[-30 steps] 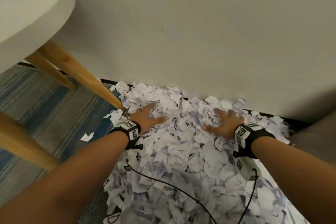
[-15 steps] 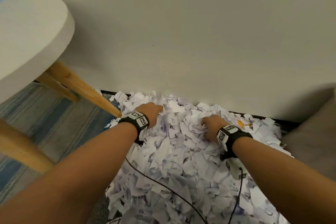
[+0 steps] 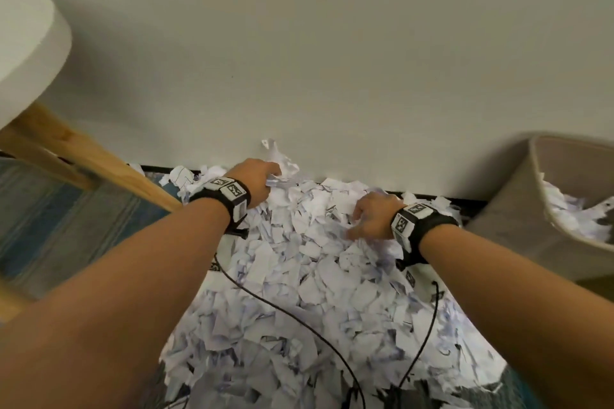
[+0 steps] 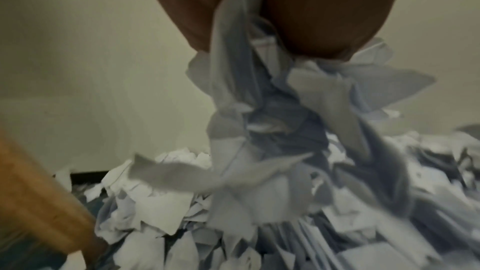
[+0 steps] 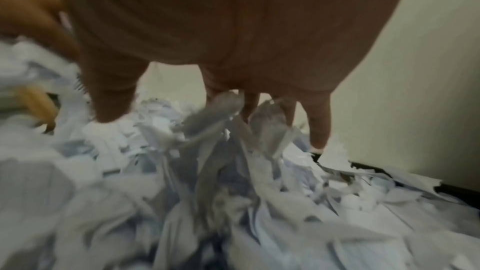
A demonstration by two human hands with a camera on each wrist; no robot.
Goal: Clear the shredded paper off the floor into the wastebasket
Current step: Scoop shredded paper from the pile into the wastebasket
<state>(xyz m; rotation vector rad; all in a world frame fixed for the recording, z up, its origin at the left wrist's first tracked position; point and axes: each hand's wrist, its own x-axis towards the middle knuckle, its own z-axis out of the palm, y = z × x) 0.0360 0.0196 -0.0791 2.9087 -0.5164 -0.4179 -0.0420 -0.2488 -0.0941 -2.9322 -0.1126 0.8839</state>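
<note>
1. While the left hand point(image 3: 257, 181) is clenched round a bunch of scraps at the far edge of the shredded paper point(image 3: 319, 292), close to the wall point(image 3: 332, 60), the step in hand looks like the gathering of a handful, not yet the carry.
2. On the other side, the right hand point(image 3: 372, 219) digs into the heap with fingers curled down among the scraps; the right wrist view shows pieces caught between the fingers point(image 5: 319, 122), so it grips some paper too.
3. Paper hangs loose below the left fist in the left wrist view, so part of that load may drop.
4. Next, I judge, both handfuls must be lifted and swung right to the wastebasket point(image 3: 518, 209), which stands beside the heap, already part filled.
5. Most of the paper lies on the floor under and behind both hands.
</note>
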